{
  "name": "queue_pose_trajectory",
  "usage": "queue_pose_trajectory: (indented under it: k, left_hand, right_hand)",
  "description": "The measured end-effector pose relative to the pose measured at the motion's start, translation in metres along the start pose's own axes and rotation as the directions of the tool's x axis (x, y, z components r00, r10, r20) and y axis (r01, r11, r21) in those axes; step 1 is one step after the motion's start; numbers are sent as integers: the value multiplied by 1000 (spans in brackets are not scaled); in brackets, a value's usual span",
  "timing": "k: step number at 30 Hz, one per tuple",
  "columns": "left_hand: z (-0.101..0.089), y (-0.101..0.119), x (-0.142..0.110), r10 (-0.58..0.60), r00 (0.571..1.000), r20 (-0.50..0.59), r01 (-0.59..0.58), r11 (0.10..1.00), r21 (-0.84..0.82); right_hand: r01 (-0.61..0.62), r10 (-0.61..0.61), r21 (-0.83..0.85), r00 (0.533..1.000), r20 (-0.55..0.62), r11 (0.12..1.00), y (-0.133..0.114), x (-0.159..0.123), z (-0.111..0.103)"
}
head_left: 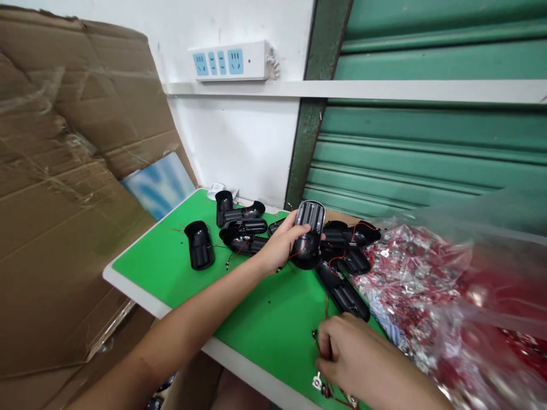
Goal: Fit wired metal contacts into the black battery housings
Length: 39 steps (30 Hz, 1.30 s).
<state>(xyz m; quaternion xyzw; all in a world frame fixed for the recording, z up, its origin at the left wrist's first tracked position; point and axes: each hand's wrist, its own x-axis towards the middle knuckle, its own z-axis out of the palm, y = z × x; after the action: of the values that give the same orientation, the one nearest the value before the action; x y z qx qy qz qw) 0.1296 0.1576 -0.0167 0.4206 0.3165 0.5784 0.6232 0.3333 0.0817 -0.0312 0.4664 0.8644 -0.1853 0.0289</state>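
My left hand (pixel 280 242) grips a black plastic battery housing (pixel 308 233) with a slotted compartment and a thin red wire, held up over the green tabletop (pixel 256 307). Down at the near right, my right hand (pixel 350 353) is closed, thumb and fingers curled together. Beside its fingers are thin red wires with small metal contacts (pixel 317 381); whether they are pinched in it is hidden. A long black housing (pixel 345 293) lies just beyond that hand. Another black housing (pixel 199 245) stands apart on the left.
Several more black housings (pixel 245 242) with wires lie along the back of the table. Clear plastic bags of red wires and metal contacts (pixel 410 267) fill the right side. Large cardboard (pixel 77 171) rises at left. A power strip (pixel 231 61) is mounted above a white rail (pixel 384 91).
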Motion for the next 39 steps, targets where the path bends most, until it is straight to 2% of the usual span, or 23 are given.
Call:
queue_pose_trajectory:
  k: [6, 8, 10, 13, 16, 18, 19, 21, 23, 25, 27, 30, 34, 36, 39]
  left_hand:
    - [2, 0, -1, -11, 1000, 4, 11, 1000, -3]
    - [2, 0, 0, -11, 1000, 11, 11, 1000, -2]
    - [2, -1, 0, -5, 1000, 12, 5, 1000, -4]
    - [1, -2, 2, 16, 1000, -15, -16, 999, -38]
    - [-4, -4, 6, 11, 1000, -20, -12, 997, -71]
    - [-7, -5, 8, -68, 996, 60, 72, 995, -68]
    - [-9, -6, 7, -126, 984, 128, 135, 989, -64]
    - [-10, -8, 5, -245, 928, 280, 270, 961, -54]
    - [-9, -8, 0, -330, 859, 392, 371, 928, -32]
    - [-5, -9, -6, -386, 814, 435, 426, 905, 6]
    - [0, -10, -12, -410, 805, 429, 438, 898, 37]
    - [6, -12, -16, -410, 823, 393, 431, 902, 38]
    - [6, -14, -13, -375, 851, 368, 407, 913, -9]
    - [5, -16, -11, -346, 862, 369, 386, 922, -37]
    - [3, -18, -9, -336, 868, 366, 382, 922, -59]
  right_hand:
    - [80, -82, -51, 996, -38, 995, -3, 14, -4]
    - [102, -99, 22, 990, -97, 995, -5, 22, -7]
    - [111, -83, 210, 987, -137, 972, -6, 28, -10]
    - [104, -25, 570, 989, -145, 815, -3, 31, -20]
    - [141, 75, 753, 967, -245, 643, 6, 30, -33]
    - [215, 209, 814, 902, -377, 540, 13, 30, -41]
    - [267, 291, 836, 851, -438, 479, 15, 30, -44]
    - [382, 455, 851, 725, -517, 360, 17, 32, -49]
    - [460, 574, 843, 624, -530, 277, 16, 35, -52]
    - [491, 645, 838, 564, -515, 239, 14, 36, -54]
    - [501, 682, 835, 530, -504, 228, 14, 37, -53]
    - [502, 692, 833, 516, -505, 233, 17, 38, -51]
    - [485, 679, 839, 531, -507, 247, 24, 39, -48]
    - [450, 642, 851, 575, -508, 271, 26, 40, -47]
    - [371, 547, 855, 658, -517, 361, 28, 43, -44]
